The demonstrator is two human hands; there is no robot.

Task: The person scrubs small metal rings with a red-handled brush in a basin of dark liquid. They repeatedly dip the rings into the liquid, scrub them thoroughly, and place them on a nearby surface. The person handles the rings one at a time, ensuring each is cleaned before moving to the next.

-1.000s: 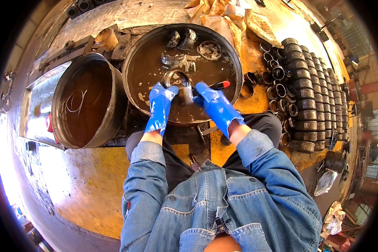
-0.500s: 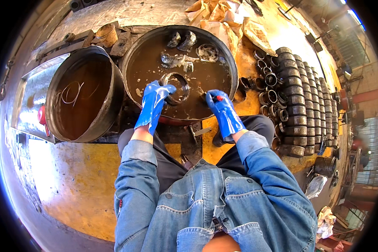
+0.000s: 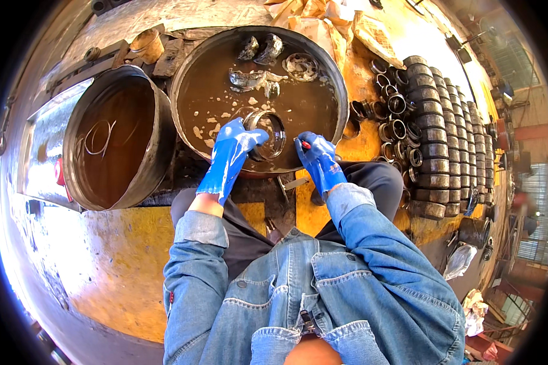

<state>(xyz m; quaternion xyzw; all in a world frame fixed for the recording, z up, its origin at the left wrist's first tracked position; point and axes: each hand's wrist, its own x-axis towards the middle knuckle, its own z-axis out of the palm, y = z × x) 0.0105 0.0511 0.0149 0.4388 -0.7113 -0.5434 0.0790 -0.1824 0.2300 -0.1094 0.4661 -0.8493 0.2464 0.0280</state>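
Note:
My left hand (image 3: 230, 155), in a blue rubber glove, grips the left side of a dark, wet metal ring (image 3: 281, 135). The ring is tilted over a large round tub (image 3: 343, 115) of murky brown liquid. My right hand (image 3: 321, 163), gloved the same way, is closed around a small tool with a red part (image 3: 306, 145) near the tub's front right rim. Most of that tool is hidden by the fingers, and its working end cannot be made out. Crumpled wet rags or wads (image 3: 256, 80) and a round strainer-like piece (image 3: 300, 67) lie farther back in the tub.
A second round tub (image 3: 158, 137) with brown liquid and a loose wire stands at the left. Stacked dark rings (image 3: 426, 140) and loose metal rings (image 3: 396, 129) fill the right side. Behind the tub lie crumpled brown sacks (image 3: 323, 30); a bucket (image 3: 147, 46) stands at the back left.
The ring and my left hand have shifted slightly right, and the ring's tilt has changed. My right hand has turned inward, drawing the tool closer to the ring. The view has shifted slightly.

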